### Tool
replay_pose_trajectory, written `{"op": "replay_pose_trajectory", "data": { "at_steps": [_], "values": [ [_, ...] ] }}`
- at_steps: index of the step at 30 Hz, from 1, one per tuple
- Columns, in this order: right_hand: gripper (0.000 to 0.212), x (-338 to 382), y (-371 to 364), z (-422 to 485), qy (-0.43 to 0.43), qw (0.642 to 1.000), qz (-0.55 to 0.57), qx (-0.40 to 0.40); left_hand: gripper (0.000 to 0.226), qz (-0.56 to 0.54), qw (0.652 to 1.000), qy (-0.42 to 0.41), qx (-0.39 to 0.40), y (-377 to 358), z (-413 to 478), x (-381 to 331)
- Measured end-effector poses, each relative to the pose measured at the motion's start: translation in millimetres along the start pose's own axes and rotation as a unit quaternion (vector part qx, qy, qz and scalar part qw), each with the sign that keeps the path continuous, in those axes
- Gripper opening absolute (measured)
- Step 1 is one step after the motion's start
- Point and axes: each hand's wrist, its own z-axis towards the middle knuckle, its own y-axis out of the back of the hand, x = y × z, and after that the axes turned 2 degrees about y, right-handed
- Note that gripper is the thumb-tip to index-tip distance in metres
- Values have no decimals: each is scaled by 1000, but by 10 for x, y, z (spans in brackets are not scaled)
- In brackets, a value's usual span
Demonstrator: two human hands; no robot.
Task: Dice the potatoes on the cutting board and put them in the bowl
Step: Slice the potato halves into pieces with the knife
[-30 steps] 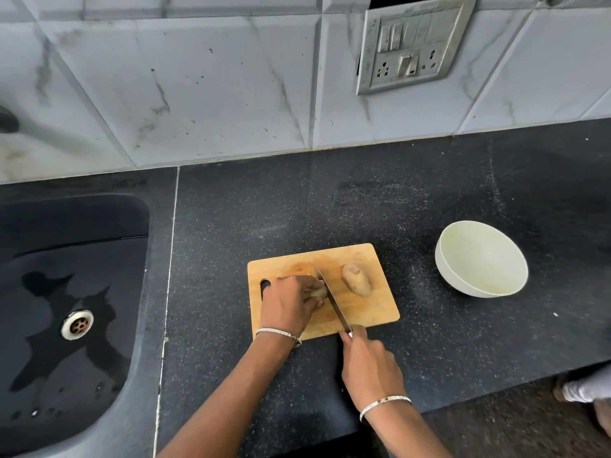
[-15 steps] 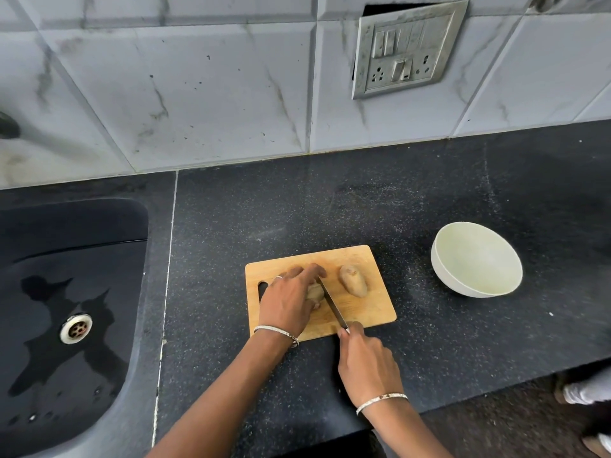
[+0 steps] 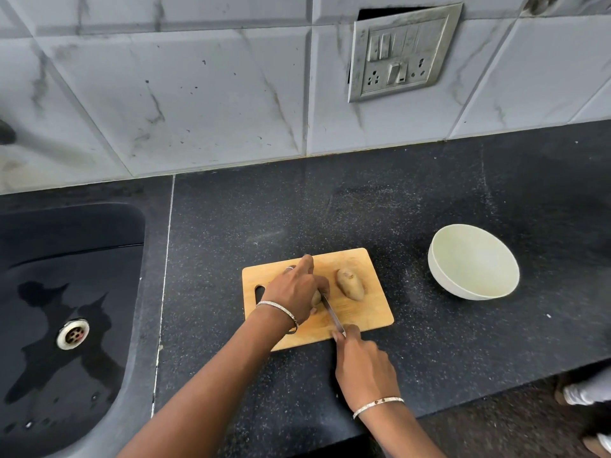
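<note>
Potato under left hand (knife alongside)

brown potato on wooden cutting board | second potato beside it, mostly hidden | cream bowl upright, apart

A home kitchen: black granite counter, sunken sink, marble-look wall tiles, switch-and-socket plate.

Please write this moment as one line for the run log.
phase: dicing | left hand: holds first potato on cutting board | right hand: grips knife | second potato: whole | bowl: empty
</note>
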Motion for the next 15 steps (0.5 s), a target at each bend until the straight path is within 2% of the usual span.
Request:
{"op": "replay_pose_trajectory", "data": {
  "at_steps": [10, 15],
  "values": [
    [36, -113, 74, -223, -7, 999, -2, 35, 35, -11, 1000, -7, 6, -12, 33, 47],
    [40, -256, 162, -487, -41, 996, 6, 79, 33, -17, 1000, -16, 2, 7, 9, 36]
  ]
}}
